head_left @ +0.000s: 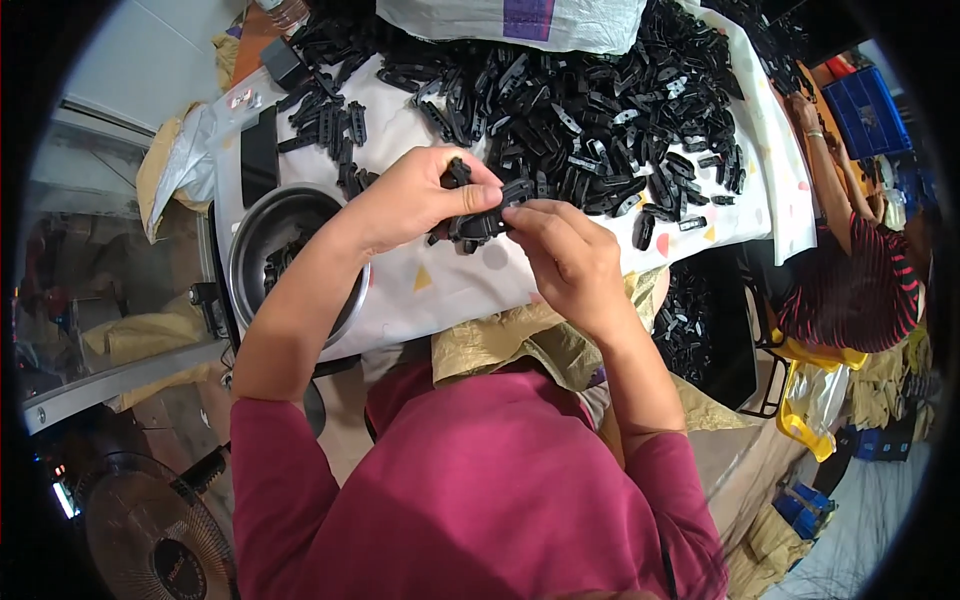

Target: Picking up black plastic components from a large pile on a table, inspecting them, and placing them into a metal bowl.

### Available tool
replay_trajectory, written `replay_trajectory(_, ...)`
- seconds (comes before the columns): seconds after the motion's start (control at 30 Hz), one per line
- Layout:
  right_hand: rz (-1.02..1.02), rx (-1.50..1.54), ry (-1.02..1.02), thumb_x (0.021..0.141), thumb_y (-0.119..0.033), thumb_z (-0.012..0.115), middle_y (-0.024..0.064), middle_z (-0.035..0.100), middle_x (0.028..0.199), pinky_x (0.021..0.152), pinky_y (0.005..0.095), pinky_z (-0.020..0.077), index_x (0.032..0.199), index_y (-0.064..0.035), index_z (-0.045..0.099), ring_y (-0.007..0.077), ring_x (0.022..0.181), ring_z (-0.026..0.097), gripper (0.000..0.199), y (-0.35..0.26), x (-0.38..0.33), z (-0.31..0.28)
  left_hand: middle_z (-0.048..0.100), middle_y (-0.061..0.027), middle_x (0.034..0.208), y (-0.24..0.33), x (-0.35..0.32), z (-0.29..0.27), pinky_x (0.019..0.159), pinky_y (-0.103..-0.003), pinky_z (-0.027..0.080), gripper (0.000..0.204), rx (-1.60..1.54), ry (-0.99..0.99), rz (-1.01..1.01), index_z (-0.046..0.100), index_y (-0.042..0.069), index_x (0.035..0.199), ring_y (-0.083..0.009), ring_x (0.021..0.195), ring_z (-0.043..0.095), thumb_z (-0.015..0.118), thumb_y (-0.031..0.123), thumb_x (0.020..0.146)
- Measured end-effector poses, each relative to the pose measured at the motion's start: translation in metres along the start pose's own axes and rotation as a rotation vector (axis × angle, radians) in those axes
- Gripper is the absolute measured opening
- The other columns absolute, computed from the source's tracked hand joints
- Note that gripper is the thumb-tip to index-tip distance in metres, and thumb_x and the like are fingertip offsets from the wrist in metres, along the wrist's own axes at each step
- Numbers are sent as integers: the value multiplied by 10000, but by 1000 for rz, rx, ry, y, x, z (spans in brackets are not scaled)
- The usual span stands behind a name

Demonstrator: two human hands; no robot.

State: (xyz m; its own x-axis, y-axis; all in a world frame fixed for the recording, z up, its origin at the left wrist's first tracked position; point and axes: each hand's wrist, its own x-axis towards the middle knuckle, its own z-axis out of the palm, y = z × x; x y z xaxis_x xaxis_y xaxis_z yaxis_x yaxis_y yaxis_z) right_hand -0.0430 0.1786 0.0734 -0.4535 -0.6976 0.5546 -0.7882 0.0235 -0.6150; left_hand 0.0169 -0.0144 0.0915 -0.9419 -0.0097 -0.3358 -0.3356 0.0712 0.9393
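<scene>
Over the near side of the table, my left hand (pixel 425 195) is closed round several black plastic parts (pixel 478 228), with one end poking up between thumb and fingers. My right hand (pixel 570 250) pinches the right end of the same black parts with thumb and forefinger. The two hands almost meet there. Just past them lies a big spread of similar black plastic parts (pixel 590 130), long and narrow. A metal bowl (pixel 238 262) with some black pieces inside stands left, partly behind my left forearm.
A white sack (pixel 450 22) lies at the table's far side. A black bin (pixel 735 340) of parts stands below right. Another person in a striped top (pixel 850 285) works at the right, near a blue crate (pixel 865 112). A fan (pixel 150 530) is at lower left.
</scene>
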Motion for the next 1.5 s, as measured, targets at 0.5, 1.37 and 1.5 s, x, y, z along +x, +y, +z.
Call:
replay_trajectory(0.5,26,-149,122,684,56,658,126,598,825,586,298,500,963,1,576,256,675,606,296,-11,-9,6,612,-103,811,-6,-21,16,677,-339,473,352,804,179,649,585,32,945,-264,759,597,724,192,663)
replay_trajectory(1.37,101,-626,-408,693,-115,580,48,491,793,569,297,487,1041,-149,602,197,727,545,351,46,-26,67,634,-41,817,-63,66,-75,682,-345,484,251,1270,580,516,617,78,882,-254,762,598,670,159,651)
replay_trajectory(1.5,66,-605,-346,702,-140,581,51,493,841,544,283,485,1014,-132,591,191,784,537,312,34,-22,64,625,-56,757,-33,39,-45,616,-302,466,243,598,697,122,607,38,931,-162,690,609,647,153,721)
